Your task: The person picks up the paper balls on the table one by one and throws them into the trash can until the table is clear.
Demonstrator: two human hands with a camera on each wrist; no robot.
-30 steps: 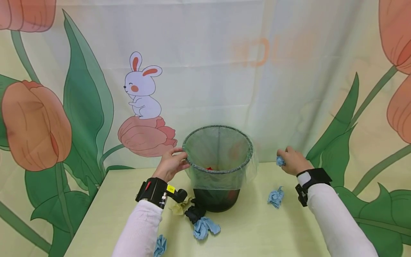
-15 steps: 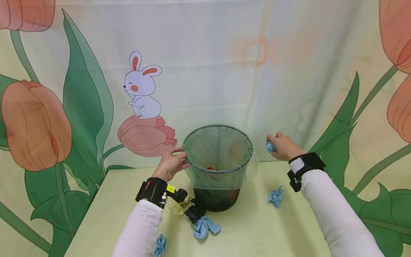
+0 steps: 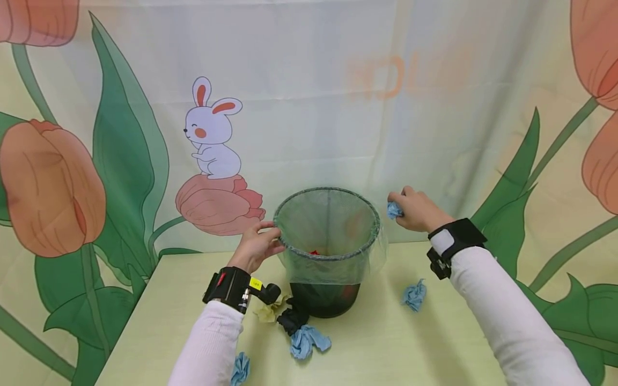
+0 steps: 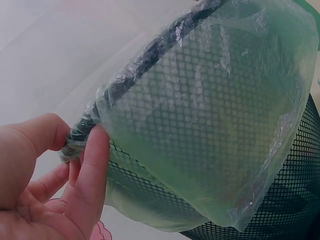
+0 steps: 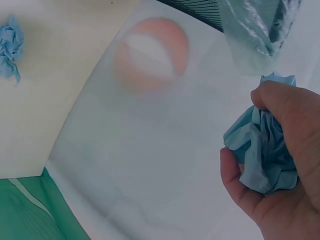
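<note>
A dark mesh wastebasket (image 3: 324, 300) lined with a thin green plastic bag (image 4: 200, 110) stands on the table. My left hand (image 3: 256, 246) pinches its rim (image 4: 135, 65) on the left, thumb and fingers on either side of the bag's folded edge. Right of the basket and about rim height, my right hand (image 3: 417, 210) holds a crumpled blue paper ball (image 5: 265, 145) in curled fingers, apart from the basket. A small red scrap (image 3: 315, 252) shows inside the basket through the liner.
Beside the basket's base lie a yellow paper ball (image 3: 265, 312), a black one (image 3: 292, 320) and a blue one (image 3: 309, 341). More blue paper balls rest at the right (image 3: 414, 295) and by the left sleeve (image 3: 240, 369). A printed curtain (image 3: 299, 107) hangs behind.
My right hand has risen and moved left toward the basket with the blue paper ball. The left hand stays on the rim, and the basket has not moved.
</note>
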